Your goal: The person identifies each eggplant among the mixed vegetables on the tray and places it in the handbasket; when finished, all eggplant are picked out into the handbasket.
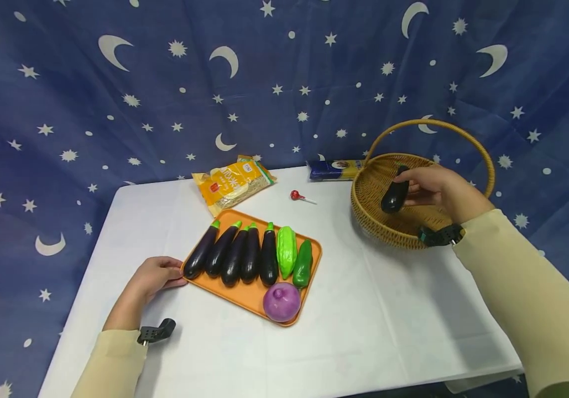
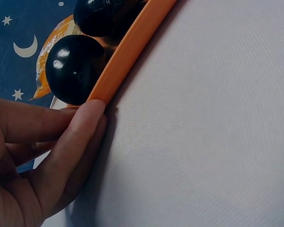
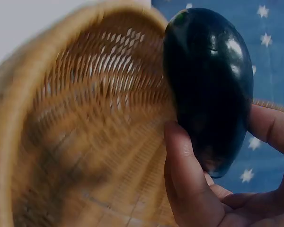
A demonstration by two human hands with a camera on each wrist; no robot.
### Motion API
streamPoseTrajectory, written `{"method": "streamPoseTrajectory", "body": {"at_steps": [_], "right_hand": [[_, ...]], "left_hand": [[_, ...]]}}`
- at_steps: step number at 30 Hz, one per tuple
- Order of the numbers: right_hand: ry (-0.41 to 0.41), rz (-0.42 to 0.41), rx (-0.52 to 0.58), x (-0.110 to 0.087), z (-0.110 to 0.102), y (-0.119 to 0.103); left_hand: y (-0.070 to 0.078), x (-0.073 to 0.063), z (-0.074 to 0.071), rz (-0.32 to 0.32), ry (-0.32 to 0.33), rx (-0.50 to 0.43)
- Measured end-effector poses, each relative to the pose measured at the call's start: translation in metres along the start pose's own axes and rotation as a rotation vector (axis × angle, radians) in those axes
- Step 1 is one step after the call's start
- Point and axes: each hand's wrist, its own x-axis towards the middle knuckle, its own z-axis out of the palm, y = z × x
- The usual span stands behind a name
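Over the wicker basket [image 1: 389,232], my right hand [image 1: 431,188] holds a dark eggplant [image 1: 395,190] between thumb and fingers. In the right wrist view the eggplant [image 3: 210,90] is glossy and tilted, beside the basket's woven inner wall [image 3: 113,71]. My left hand [image 1: 157,275] pinches the left corner of the orange tray [image 1: 234,296]; the left wrist view shows fingertips at the tray's rim [image 2: 132,47]. Several eggplants [image 1: 233,257] lie side by side on the tray. Right of them are a light green ridged vegetable [image 1: 286,251], a green pepper [image 1: 303,263] and a purple onion [image 1: 282,302].
Behind the tray lies a yellow bag of grain [image 1: 234,185]. A red lollipop [image 1: 295,195] is right of the bag. A blue and yellow packet [image 1: 334,170] lies left of the basket, whose handle [image 1: 483,149] arches up. A starry blue curtain [image 1: 264,83] hangs behind the white table [image 1: 344,331].
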Motion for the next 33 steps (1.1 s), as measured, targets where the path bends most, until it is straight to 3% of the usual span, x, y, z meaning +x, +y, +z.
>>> {"method": "streamPoseTrajectory", "body": {"at_steps": [6, 10, 16, 23, 33], "right_hand": [[0.005, 0.060, 0.020, 0.010, -0.018, 0.007], [-0.028, 0.109, -0.033, 0.017, -0.026, 0.010], [-0.007, 0.155, -0.097, 0.028, -0.037, 0.015], [-0.047, 0.188, -0.127, 0.038, -0.038, 0.024], [-0.034, 0.226, -0.177, 0.039, -0.033, 0.028]], "left_hand": [[-0.001, 0.000, 0.000, -0.018, 0.011, -0.013], [-0.001, -0.001, 0.001, -0.025, 0.012, -0.026], [-0.001, -0.004, 0.003, -0.020, 0.019, -0.039], [-0.002, -0.004, 0.004, -0.004, 0.017, -0.037], [-0.003, -0.001, 0.002, -0.008, 0.024, -0.014]]}}
